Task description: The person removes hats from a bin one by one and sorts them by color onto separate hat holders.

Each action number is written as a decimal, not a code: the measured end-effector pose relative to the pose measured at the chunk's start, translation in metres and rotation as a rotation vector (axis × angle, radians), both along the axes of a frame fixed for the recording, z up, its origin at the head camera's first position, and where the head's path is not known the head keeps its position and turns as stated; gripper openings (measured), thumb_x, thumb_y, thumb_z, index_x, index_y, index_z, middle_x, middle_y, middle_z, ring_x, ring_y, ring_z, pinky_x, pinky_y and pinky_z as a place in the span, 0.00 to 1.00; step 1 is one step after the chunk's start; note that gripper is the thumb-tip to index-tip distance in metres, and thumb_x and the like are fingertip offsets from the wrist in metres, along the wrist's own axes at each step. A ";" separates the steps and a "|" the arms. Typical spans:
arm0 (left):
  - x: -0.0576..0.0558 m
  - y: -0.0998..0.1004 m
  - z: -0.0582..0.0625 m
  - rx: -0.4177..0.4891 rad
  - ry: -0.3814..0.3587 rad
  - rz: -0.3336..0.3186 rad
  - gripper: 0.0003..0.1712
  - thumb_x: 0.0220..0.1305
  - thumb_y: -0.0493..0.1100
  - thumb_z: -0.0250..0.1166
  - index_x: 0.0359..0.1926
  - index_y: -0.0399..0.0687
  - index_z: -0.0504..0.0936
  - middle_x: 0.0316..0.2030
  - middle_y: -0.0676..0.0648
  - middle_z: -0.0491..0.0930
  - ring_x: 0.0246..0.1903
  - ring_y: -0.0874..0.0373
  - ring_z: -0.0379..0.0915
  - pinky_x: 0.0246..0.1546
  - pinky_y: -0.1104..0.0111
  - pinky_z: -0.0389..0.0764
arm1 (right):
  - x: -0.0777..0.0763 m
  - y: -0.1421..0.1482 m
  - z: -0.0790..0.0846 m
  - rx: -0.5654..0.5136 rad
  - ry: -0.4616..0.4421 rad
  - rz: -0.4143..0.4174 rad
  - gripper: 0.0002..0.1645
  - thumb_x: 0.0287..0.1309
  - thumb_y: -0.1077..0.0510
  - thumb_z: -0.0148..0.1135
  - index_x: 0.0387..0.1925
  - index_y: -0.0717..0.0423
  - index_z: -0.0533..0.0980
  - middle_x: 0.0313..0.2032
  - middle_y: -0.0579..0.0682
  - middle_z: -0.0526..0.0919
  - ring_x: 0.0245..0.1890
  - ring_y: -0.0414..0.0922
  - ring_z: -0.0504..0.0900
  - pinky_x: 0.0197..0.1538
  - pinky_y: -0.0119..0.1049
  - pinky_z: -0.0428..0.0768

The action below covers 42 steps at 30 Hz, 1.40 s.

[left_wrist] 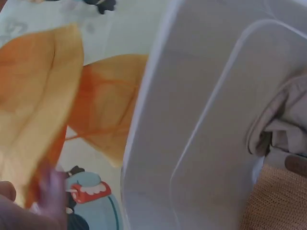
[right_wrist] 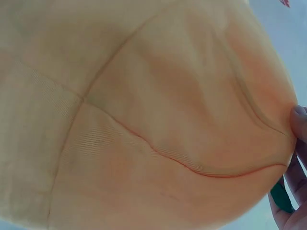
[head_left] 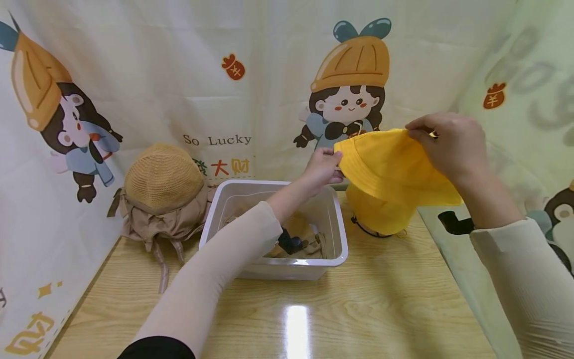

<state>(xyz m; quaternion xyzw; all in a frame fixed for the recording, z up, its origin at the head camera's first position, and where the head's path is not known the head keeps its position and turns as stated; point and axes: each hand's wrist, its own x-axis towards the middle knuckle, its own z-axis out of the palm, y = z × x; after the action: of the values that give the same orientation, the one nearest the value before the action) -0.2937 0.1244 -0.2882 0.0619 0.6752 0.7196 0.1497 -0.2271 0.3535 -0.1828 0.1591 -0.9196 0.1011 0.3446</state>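
Both hands hold up a yellow cloth hat [head_left: 381, 159] with a stitched brim. At its left end, my left hand [head_left: 326, 167] pinches the brim between thumb and fingers; that hand [left_wrist: 36, 206] is blurred in the left wrist view. The right hand [head_left: 453, 144] grips the cloth at the upper right. Seamed panels of the hat [right_wrist: 182, 110] fill the right wrist view, the right fingers [right_wrist: 298, 158] at its edge. Just below stands another yellow hat [head_left: 378, 217] with a dark cord at its base, partly covered by the held one.
Left of the yellow hats sits a white plastic bin [head_left: 287, 262] with tan hats [left_wrist: 273, 201] inside. A tan straw hat with cloth flap and ties [head_left: 163, 179] stands at the far left of the wooden table [head_left: 358, 309]. A printed curtain [head_left: 269, 99] hangs behind.
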 end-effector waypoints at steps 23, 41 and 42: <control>0.002 0.062 -0.007 -1.042 0.895 -0.333 0.55 0.66 0.75 0.50 0.77 0.74 0.22 0.78 0.42 0.46 0.77 0.44 0.42 0.71 0.49 0.62 | -0.010 0.006 -0.060 0.013 0.109 0.073 0.05 0.57 0.63 0.71 0.37 0.58 0.87 0.35 0.56 0.89 0.34 0.57 0.83 0.39 0.52 0.79; -0.002 0.065 -0.031 -1.081 0.917 -0.516 0.66 0.59 0.76 0.59 0.74 0.74 0.15 0.80 0.42 0.33 0.76 0.34 0.36 0.73 0.46 0.54 | -0.004 0.038 -0.170 -0.075 0.135 0.037 0.46 0.67 0.26 0.45 0.73 0.51 0.64 0.74 0.59 0.62 0.75 0.60 0.56 0.73 0.61 0.55; -0.003 0.066 -0.032 -1.081 0.919 -0.515 0.67 0.59 0.76 0.60 0.74 0.74 0.14 0.80 0.41 0.33 0.76 0.33 0.36 0.73 0.47 0.54 | -0.006 0.038 -0.171 -0.076 0.123 0.032 0.45 0.67 0.26 0.44 0.73 0.51 0.64 0.73 0.58 0.63 0.75 0.60 0.57 0.74 0.59 0.55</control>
<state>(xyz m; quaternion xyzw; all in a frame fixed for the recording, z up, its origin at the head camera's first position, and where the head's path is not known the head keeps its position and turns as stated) -0.2964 0.1903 -0.3207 0.4296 0.8929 0.1320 0.0262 -0.2334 0.3919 -0.3540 0.1665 -0.8896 0.1314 0.4046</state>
